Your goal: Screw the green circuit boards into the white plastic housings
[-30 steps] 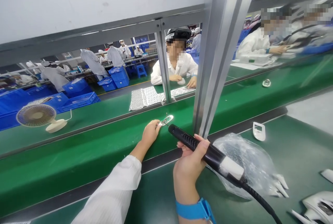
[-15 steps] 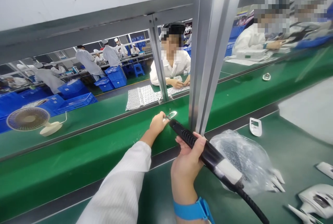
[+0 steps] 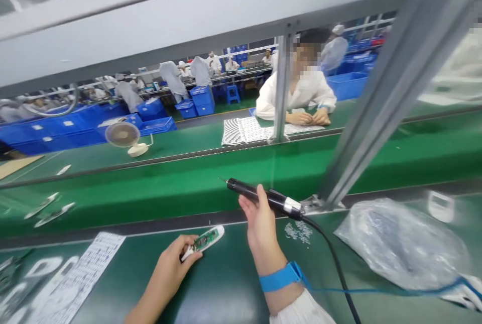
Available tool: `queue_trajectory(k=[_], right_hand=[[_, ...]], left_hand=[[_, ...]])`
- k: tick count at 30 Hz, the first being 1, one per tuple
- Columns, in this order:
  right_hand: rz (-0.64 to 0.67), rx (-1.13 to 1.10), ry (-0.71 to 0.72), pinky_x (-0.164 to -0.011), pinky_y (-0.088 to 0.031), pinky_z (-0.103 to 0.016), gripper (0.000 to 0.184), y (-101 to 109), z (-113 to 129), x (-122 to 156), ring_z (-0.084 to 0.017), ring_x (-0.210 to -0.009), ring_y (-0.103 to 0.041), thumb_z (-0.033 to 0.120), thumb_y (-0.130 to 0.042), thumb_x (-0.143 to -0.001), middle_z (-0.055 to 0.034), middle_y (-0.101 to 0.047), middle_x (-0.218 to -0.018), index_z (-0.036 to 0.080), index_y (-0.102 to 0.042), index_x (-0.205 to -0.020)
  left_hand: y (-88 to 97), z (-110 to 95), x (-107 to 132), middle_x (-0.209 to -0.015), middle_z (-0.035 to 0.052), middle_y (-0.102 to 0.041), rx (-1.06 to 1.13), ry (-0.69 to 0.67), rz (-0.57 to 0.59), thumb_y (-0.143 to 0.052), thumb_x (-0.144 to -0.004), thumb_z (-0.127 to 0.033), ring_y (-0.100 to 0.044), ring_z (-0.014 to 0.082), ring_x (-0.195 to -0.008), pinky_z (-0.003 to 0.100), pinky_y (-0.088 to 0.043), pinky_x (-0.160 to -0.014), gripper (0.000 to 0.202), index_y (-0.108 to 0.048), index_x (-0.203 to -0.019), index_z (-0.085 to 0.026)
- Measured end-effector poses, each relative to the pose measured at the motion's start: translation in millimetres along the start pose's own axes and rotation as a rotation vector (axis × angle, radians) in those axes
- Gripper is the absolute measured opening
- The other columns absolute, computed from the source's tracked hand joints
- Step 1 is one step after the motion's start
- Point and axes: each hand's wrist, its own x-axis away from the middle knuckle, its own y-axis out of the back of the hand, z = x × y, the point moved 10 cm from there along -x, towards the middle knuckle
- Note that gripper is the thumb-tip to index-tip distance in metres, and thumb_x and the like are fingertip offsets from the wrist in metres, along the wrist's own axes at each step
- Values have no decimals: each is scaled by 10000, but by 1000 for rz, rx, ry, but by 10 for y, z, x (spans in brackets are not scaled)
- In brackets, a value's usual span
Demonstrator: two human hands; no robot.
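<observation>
On the near green tabletop (image 3: 226,284), the left hand (image 3: 165,268) grips a white plastic casing (image 3: 217,232) narrowly, its circuit board (image 3: 205,240) facing up, while the right hand (image 3: 259,223) wraps an electric screwdriver (image 3: 248,191), holding it clear.

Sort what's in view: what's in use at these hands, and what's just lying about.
In use: left hand; white plastic casing with green circuit board; right hand; black electric screwdriver.

Lying about: clear plastic bag; printed sheet; scattered small parts; desk fan.
</observation>
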Motion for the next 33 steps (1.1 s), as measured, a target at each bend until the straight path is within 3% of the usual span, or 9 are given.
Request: queue_trajectory(k=[5,9,12,14,16,18,20,23,33], right_hand=[[103,202,-337,-714,-615,-274,429,-40,-850,287,-184,-739,-752,503,-603,-924,-119,-726,-790,79,-636,-974],[170,451,-319,-566,-585,-278,486,41,-938,323,-191,-625,-726,561,-603,-898,-159,-737,-781,78,-648,-874],[288,714,-338,-368,-418,-207,529,34,-951,337,-138,-415,-587,585,-573,-893,-128,-697,-645,73,-655,-793],[386,897,-187,-333,-299,-187,512,-59,-859,333,-107,-346,-469,592,-641,-838,-53,-608,-502,103,-638,-685],[539,1034,123,-395,-341,-206,459,-281,-711,418,-109,-396,-458,562,-738,-760,-7,-562,-472,138,-630,-622],[790,1168,429,-593,-493,-288,323,-527,-691,675,-166,-599,-590,468,-800,-724,-30,-662,-634,164,-696,-693],[1074,1343,608,-846,-515,-407,211,-640,-857,969,-240,-902,-658,346,-819,-724,-61,-740,-931,216,-755,-876],[1295,1568,698,-943,-468,-458,249,-592,-1095,1163,-267,-1060,-638,245,-764,-792,-66,-726,-1119,263,-737,-1039],[1362,1582,752,-856,-512,-392,209,-545,-1183,1205,-221,-947,-619,205,-605,-910,-57,-699,-1037,243,-695,-1095]], left_hand=[[29,66,347,-1083,58,-733,54,-58,-1,-633,-906,-350,-690,240,-963,342,-547,-836,153,-660,-1032,-268],[43,42,286,-1011,46,-714,57,-65,17,-673,-884,-277,-671,223,-900,334,-541,-825,254,-652,-1137,-266],[130,72,307,-1130,54,-692,113,-93,24,-713,-854,-247,-656,222,-966,347,-532,-887,371,-607,-1209,-257],[197,118,337,-1205,58,-668,137,-104,33,-746,-834,-259,-652,223,-998,349,-527,-905,423,-592,-1228,-253],[247,168,357,-1178,50,-674,119,-101,44,-757,-824,-258,-650,226,-994,349,-521,-896,374,-617,-1171,-246],[268,183,357,-1068,33,-693,79,-104,58,-723,-844,-232,-646,224,-960,348,-509,-869,230,-650,-1063,-235],[262,158,344,-982,23,-694,52,-119,70,-672,-882,-218,-639,216,-919,345,-492,-843,102,-662,-983,-226],[228,109,322,-941,17,-692,39,-135,87,-622,-930,-234,-631,207,-898,343,-468,-825,47,-667,-941,-221],[192,112,326,-969,9,-703,-10,-103,81,-600,-976,-297,-597,210,-924,339,-409,-814,93,-669,-976,-234]])
